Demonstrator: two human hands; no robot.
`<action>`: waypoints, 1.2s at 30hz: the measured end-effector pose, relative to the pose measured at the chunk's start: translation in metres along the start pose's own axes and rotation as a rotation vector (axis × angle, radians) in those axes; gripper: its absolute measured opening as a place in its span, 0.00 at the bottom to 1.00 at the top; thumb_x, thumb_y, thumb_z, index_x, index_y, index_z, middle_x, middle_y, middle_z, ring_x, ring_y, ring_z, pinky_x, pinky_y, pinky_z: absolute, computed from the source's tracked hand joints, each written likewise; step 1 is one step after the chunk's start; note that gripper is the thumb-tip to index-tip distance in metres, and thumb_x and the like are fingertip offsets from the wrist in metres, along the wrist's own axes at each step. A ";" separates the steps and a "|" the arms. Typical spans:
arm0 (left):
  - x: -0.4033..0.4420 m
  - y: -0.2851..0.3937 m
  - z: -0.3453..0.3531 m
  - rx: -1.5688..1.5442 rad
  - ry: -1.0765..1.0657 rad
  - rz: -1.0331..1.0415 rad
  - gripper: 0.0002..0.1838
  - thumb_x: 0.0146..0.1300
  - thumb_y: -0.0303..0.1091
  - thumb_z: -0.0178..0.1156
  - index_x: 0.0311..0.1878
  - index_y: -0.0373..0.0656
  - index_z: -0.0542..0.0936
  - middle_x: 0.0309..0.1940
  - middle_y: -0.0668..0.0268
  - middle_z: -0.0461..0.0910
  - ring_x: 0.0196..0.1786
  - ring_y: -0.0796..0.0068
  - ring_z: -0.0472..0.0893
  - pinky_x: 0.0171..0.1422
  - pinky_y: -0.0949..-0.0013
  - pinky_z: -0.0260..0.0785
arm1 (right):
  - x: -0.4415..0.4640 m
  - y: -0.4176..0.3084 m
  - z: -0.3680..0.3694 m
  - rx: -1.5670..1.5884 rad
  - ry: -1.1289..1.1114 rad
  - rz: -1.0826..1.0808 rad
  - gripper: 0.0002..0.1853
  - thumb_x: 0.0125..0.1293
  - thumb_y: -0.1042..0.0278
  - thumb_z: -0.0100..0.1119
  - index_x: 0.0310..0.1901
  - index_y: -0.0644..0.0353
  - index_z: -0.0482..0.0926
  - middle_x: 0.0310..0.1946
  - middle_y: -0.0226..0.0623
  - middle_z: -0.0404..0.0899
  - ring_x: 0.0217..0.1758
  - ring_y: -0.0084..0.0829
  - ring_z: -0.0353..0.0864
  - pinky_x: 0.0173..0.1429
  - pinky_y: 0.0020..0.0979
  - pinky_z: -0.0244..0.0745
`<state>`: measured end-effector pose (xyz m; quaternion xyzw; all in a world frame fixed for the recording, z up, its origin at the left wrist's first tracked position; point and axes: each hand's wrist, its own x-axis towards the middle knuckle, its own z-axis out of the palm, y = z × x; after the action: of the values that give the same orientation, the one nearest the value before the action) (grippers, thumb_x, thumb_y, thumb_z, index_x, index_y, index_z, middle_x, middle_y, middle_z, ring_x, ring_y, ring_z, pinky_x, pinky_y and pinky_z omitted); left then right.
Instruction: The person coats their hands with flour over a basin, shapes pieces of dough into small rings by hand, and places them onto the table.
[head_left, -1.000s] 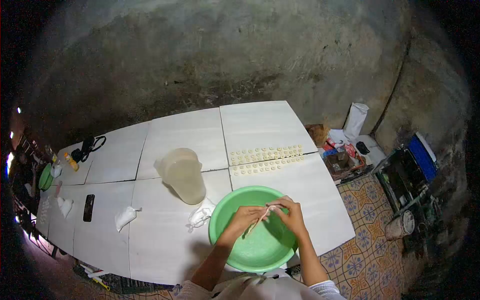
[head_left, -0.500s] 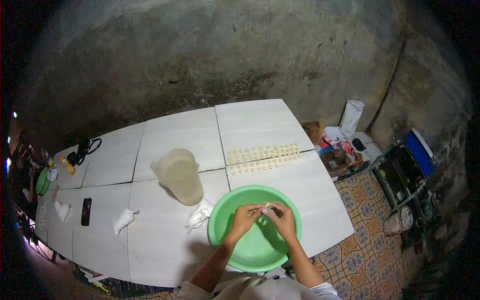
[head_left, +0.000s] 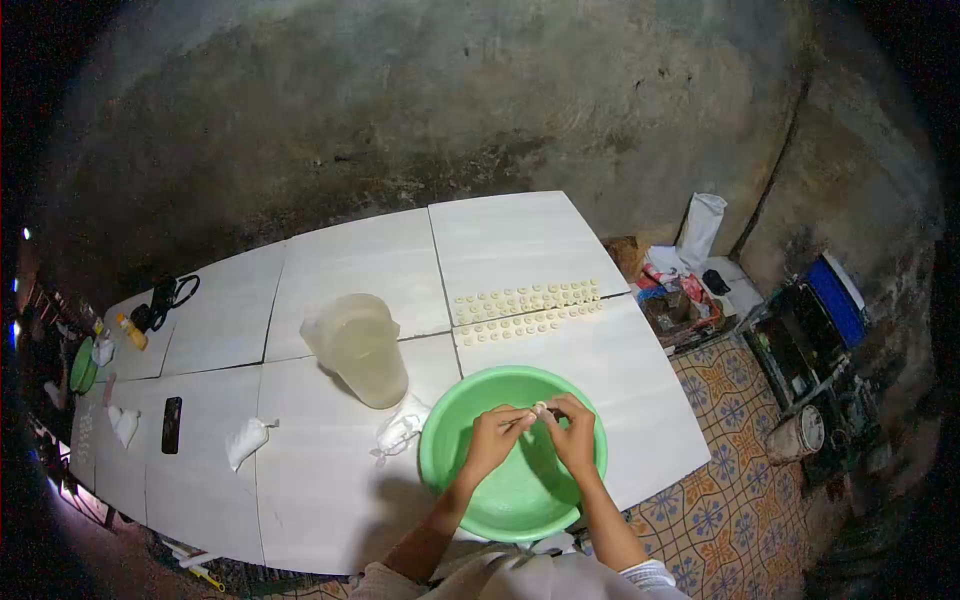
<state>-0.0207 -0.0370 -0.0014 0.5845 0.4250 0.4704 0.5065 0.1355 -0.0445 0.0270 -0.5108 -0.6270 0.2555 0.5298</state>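
L hand (head_left: 494, 436) fingers curled, hold can't tell, R hand (head_left: 573, 432) pinching sm. pale pc (head_left: 541, 408), both over green basin (head_left: 510, 502), pale rings (head_left: 527, 308) in rows on wht tabletop (head_left: 640, 400)

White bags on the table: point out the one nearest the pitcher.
The white bag between the base of the pitcher and the green basin. Two others lie farther left, one on each side of the black phone.

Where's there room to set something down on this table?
The table is bare between the pale pieces and its far edge, right of the basin, and behind the pitcher. It's crowded where a white bag sits between pitcher and basin, and over the basin, where the left hand and right hand meet.
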 end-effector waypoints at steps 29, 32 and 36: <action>0.005 -0.014 -0.015 0.590 0.061 0.247 0.09 0.54 0.34 0.70 0.36 0.41 0.87 0.36 0.59 0.85 0.44 0.56 0.81 0.50 0.59 0.73 | 0.000 0.016 -0.013 0.515 -0.097 0.295 0.03 0.67 0.76 0.60 0.35 0.65 0.79 0.26 0.30 0.79 0.27 0.18 0.75 0.32 0.22 0.70; 0.005 -0.020 -0.017 0.792 0.125 0.088 0.07 0.49 0.36 0.71 0.28 0.43 0.86 0.30 0.56 0.82 0.40 0.55 0.80 0.43 0.56 0.73 | -0.001 0.030 -0.010 0.343 -0.114 0.254 0.05 0.66 0.74 0.62 0.32 0.63 0.78 0.26 0.27 0.78 0.28 0.16 0.73 0.33 0.21 0.68; 0.004 -0.007 -0.025 0.936 0.038 0.025 0.12 0.46 0.40 0.74 0.29 0.43 0.86 0.31 0.58 0.83 0.38 0.55 0.82 0.41 0.57 0.73 | 0.000 0.042 -0.009 0.320 -0.086 0.286 0.07 0.66 0.72 0.63 0.31 0.62 0.78 0.24 0.25 0.77 0.27 0.15 0.72 0.32 0.21 0.67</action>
<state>-0.0446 -0.0279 -0.0071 0.7465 0.5935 0.2449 0.1746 0.1596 -0.0324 -0.0061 -0.4925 -0.5215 0.4459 0.5354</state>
